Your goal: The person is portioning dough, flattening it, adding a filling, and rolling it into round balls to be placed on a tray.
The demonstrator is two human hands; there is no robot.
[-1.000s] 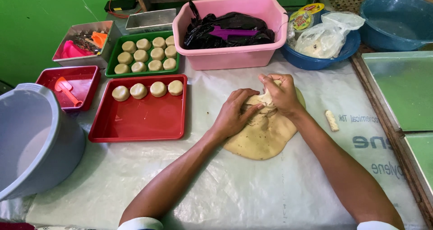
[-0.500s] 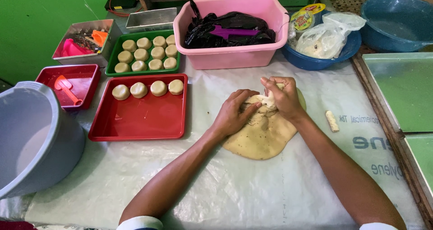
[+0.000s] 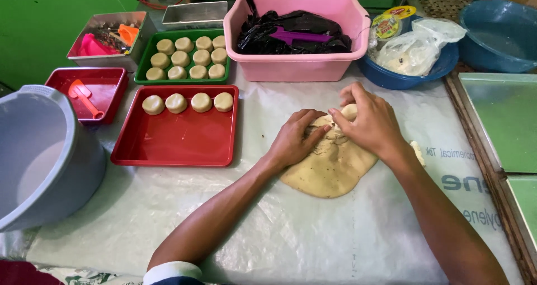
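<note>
Left hand: the left hand [image 3: 295, 139] is pressing down on the near-left part of the dough slab [image 3: 330, 167], fingers curled over its top edge, grasping the dough.
Right hand: the right hand [image 3: 366, 120] is pinching up a small lump of dough [image 3: 349, 111] at the far edge of the slab, fingers closed on it.
Dough: it is lying flat on the plastic sheet [image 3: 279, 240] covering the bench, directly under and just below both hands.
Tearing risk: the lump is probably coming away uneven, since the slab looks soft and thin where the fingers are pulling.
Sticking risk: the sheet may be lifting with the dough if the left hand is not holding it down firmly.
Left of the hands: the red tray [image 3: 173, 145] is holding four dough rounds [image 3: 187, 102]; a careless elbow could be knocking it.
Stray piece: a small scrap [image 3: 417, 151] is sitting just right of the right wrist, liable to be swept off.
</note>
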